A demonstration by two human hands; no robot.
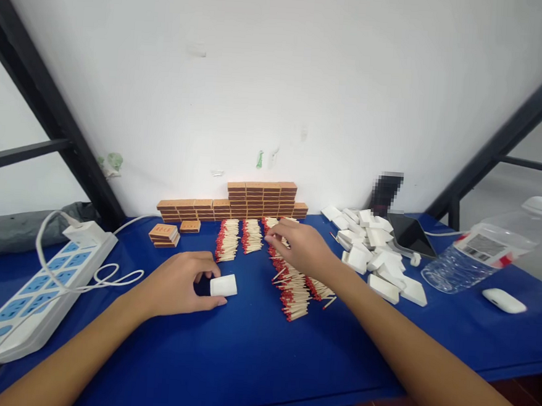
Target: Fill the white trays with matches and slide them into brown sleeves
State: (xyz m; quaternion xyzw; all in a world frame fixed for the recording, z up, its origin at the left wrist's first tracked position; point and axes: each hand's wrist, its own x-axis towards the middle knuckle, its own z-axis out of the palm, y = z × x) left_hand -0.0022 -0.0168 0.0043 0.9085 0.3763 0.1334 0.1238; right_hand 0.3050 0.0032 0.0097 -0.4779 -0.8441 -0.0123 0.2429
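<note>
A small white matchbox tray (224, 285) lies on the blue table, with the curled thumb and fingers of my left hand (179, 283) around it at its left end and lower side. My right hand (302, 245) reaches over the long row of red-headed matches (295, 297). Its thumb and fingertips close on matches at the upper part of this row; how many they grip is hidden. Two shorter match rows, one on the left (227, 240) and one in the middle (252, 236), lie between the hands.
Stacked orange matchboxes (262, 199) line the wall, with a few loose matchboxes (164, 234) at their left. White trays (375, 241) are heaped on the right, near a dark phone (410, 233), a plastic bottle (481, 252) and a white case (504, 300). A power strip (36, 298) with cables lies left.
</note>
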